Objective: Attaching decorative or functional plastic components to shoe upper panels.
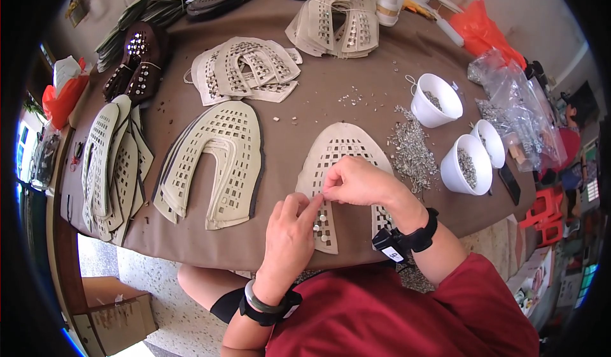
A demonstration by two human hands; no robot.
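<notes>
The right hand point(361, 180) covers part of the pale curved piece with square holes point(342, 142). Its thumb and finger pinch together, but I cannot tell if something tiny is between them. The thumb of the left hand point(288, 228) is hard to see; its fingers are half bent, and I cannot tell if they hold anything. The piece lies under the fingertips, with round studs point(324, 238) at six o'clock from them. The left hand points to one o'clock, the right to nine.
</notes>
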